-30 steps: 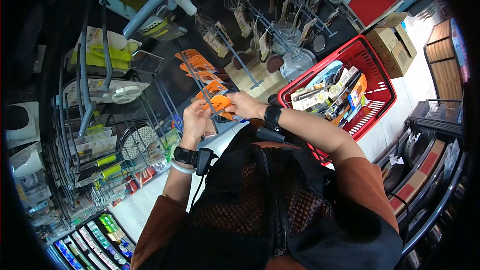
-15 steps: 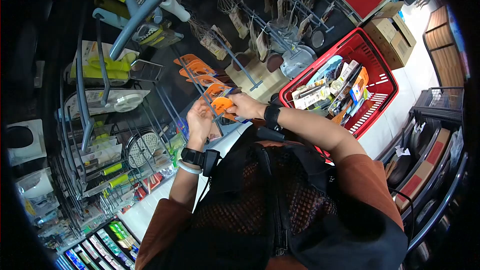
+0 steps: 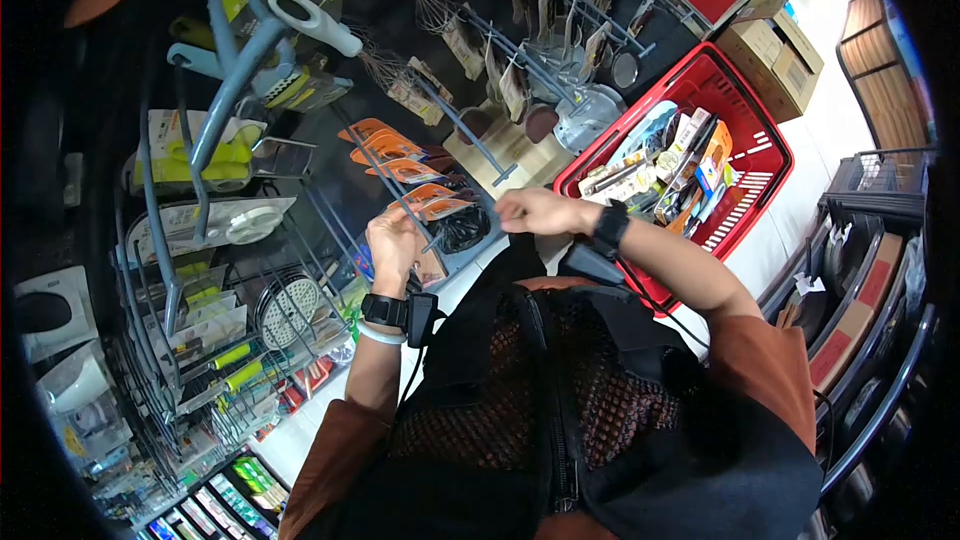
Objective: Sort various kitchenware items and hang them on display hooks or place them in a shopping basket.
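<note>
Several packages with orange cards hang one behind another on a long grey display hook. My left hand [image 3: 394, 243] is closed at the left edge of the front orange-carded package [image 3: 434, 201], fingertips at the card. A dark, crinkled bundle [image 3: 462, 228] shows below that card. To the right, apart from the packages, my right hand [image 3: 545, 212] has its fingers curled in, and nothing shows in them. It is close to the left rim of a red shopping basket [image 3: 690, 70], which holds several packaged utensils [image 3: 655, 165].
Metal hooks [image 3: 240, 90] jut out at the left with green and white kitchen tools. Whisks [image 3: 433, 12] and ladles hang at the back. A cardboard box [image 3: 772, 60] stands behind the basket. Dark shelving with pans [image 3: 860, 290] is at the right.
My right hand has let go of the front orange-carded package and moved right, toward the basket. The package now hangs with its dark contents showing. My left hand stays by the hook.
</note>
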### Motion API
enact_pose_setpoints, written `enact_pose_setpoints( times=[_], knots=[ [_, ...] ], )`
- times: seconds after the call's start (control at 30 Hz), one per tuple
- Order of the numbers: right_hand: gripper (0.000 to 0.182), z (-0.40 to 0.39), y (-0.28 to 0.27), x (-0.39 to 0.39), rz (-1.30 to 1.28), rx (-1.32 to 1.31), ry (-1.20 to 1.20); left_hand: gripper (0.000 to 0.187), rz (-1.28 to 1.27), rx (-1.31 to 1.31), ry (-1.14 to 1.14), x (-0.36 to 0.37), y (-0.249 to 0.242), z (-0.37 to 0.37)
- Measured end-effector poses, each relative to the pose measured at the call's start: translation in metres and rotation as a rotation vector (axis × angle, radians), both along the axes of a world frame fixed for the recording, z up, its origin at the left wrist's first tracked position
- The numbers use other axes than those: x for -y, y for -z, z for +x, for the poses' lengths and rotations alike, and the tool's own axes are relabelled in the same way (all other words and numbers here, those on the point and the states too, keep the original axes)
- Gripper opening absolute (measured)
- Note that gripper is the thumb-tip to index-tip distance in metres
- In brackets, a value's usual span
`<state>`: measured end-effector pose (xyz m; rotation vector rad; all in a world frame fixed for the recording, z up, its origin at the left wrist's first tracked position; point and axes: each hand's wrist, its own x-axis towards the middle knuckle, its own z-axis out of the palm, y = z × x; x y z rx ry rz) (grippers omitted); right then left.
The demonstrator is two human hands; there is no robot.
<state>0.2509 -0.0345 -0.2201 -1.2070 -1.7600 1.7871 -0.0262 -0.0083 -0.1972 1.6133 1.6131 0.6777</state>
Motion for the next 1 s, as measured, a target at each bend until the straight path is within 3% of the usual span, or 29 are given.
enact_pose_setpoints(
  times=[0.07, 0.17, 0.27, 0.33, 0.37, 0.4, 0.47, 0.6, 0.63, 0.67, 0.73, 0.77, 0.83, 0.87, 0.93, 1.0],
  knots=[
    [0.034, 0.033, 0.005, 0.017, -0.089, -0.114, 0.072, 0.022, 0.114, -0.147, 0.062, -0.004, 0.007, -0.007],
    [0.026, 0.086, -0.002, 0.051, -0.142, -0.100, 0.318, 0.021, 0.181, -0.111, 0.061, -0.001, -0.012, 0.007],
    [0.018, 0.136, 0.000, 0.088, -0.316, -0.042, 0.810, 0.022, 0.070, 0.025, 0.002, -0.002, -0.006, 0.005],
    [0.016, 0.165, 0.039, 0.113, -0.096, 0.202, 1.174, 0.022, 0.112, 0.022, 0.013, -0.003, 0.000, 0.001],
    [0.018, 0.182, 0.065, 0.122, -0.006, 0.503, 1.257, 0.022, 0.111, 0.028, 0.026, -0.003, 0.001, 0.002],
    [0.026, 0.187, 0.054, 0.128, -0.004, 0.687, 1.305, 0.021, 0.058, 0.046, -0.029, -0.003, -0.001, 0.003],
    [0.039, 0.199, 0.074, 0.133, -0.067, 0.931, 1.368, 0.021, 0.008, 0.063, -0.077, -0.004, -0.003, 0.006],
    [0.053, 0.200, 0.084, 0.129, -0.404, 0.770, 1.446, 0.018, -0.029, 0.101, -0.093, -0.005, -0.006, 0.009],
    [0.054, 0.205, 0.089, 0.129, -0.454, 0.770, 1.350, 0.018, -0.019, 0.117, -0.081, -0.006, -0.003, 0.007],
    [0.047, 0.209, 0.088, 0.127, -0.455, 0.865, 1.218, 0.019, -0.008, 0.131, -0.072, -0.005, -0.007, 0.008],
    [0.039, 0.211, 0.086, 0.126, -0.470, 0.827, 1.304, 0.024, -0.094, 0.173, -0.109, -0.001, -0.017, 0.008],
    [0.038, 0.227, 0.121, 0.133, -0.440, 0.769, 1.305, 0.027, -0.044, 0.192, -0.130, 0.002, -0.024, 0.011],
    [0.031, 0.236, 0.132, 0.139, -0.333, 0.475, 1.397, 0.037, -0.009, 0.165, -0.185, 0.007, -0.043, 0.016],
    [0.020, 0.222, 0.081, 0.133, -0.343, 0.340, 1.445, 0.037, -0.002, 0.157, -0.202, 0.008, -0.046, 0.015],
    [0.012, 0.207, 0.033, 0.126, -0.199, 0.132, 1.471, 0.038, -0.012, 0.212, -0.193, 0.010, -0.052, 0.009],
    [0.018, 0.201, 0.007, 0.122, 0.006, -0.010, 1.426, 0.038, -0.048, 0.157, -0.110, 0.009, -0.048, 0.002]
  ],
)
